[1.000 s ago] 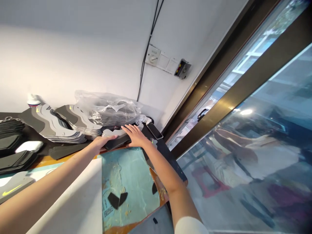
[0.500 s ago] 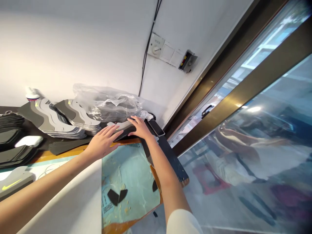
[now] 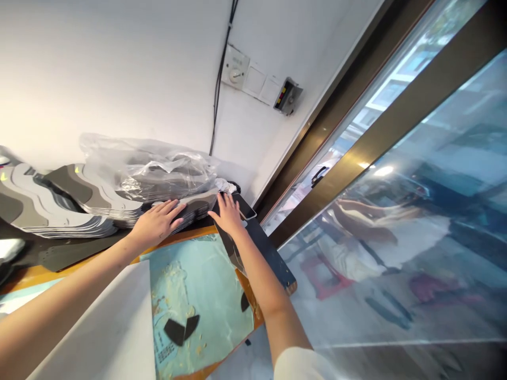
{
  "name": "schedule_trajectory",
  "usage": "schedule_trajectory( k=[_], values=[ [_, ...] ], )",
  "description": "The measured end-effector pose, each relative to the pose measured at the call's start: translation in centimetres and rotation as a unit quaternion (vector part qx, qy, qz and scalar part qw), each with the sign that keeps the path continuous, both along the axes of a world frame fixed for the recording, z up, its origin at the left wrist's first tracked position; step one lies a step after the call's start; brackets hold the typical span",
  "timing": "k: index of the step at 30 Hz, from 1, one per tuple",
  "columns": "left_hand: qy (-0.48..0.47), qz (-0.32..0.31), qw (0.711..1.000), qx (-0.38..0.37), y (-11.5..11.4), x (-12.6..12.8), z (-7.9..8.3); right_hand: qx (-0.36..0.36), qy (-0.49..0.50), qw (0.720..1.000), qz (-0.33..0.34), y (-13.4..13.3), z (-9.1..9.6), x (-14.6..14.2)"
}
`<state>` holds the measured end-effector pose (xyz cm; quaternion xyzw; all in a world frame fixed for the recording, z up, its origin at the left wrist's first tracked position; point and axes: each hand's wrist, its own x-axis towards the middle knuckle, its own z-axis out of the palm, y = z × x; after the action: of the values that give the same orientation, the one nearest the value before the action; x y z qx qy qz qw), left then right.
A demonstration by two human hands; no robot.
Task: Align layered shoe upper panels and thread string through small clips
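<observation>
Nearest, a pale sleeve (image 3: 303,364) ends above the right elbow, and a white sheet (image 3: 109,322) lies under the left forearm. Beside it, a blue sheet (image 3: 214,290) stained with dried flecks covers the orange tabletop (image 3: 259,315), with black scraps (image 3: 174,331) on it.

Beyond the sheets, the low stack of grey pieces (image 3: 196,205) sits near the far edge of the blue sheet, between the two hands. The left hand (image 3: 156,226) lies at its left end, palm down, fingers a little spread, thumb toward the front edge. The right hand (image 3: 228,215) is at its right end, fingers fanned and thumb apart, pinching nothing; whether its fingertips press on the stack I cannot tell.

The pieces look thin and flexible, each probably light, the whole stack somewhat heavier. The smooth faces seem likely to slide over one another, so a grip on the top alone could shear the layers. Both ends look the best hold: palms squaring the edges, thumbs in front, fingers behind. Nothing looks brittle, though a loose sheet might bend or crease.

Farther back, a phone (image 3: 248,209) lies just past the right hand, a clear plastic bag (image 3: 148,161) drapes over more pieces, and two wavy-edged stacks (image 3: 59,208) stand to the left. Behind rises the white wall (image 3: 119,79).
</observation>
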<state>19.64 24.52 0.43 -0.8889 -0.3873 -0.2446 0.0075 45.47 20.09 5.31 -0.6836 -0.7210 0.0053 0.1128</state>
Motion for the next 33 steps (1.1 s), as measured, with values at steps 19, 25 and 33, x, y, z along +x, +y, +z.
schedule_trajectory(
  k=[19,25,33],
  values=[
    [0.016,-0.038,0.999,0.014,0.3,0.0,0.2,-0.098,0.022,0.985,-0.140,-12.3,-0.3,2.5],
    [-0.022,-0.067,0.997,0.036,-0.7,0.8,0.9,-0.097,-0.050,0.974,-0.197,-11.8,1.6,3.3],
    [0.019,-0.010,0.999,0.033,0.1,2.7,1.5,-0.056,-0.101,0.973,-0.199,-11.3,0.0,1.8]
  ],
)
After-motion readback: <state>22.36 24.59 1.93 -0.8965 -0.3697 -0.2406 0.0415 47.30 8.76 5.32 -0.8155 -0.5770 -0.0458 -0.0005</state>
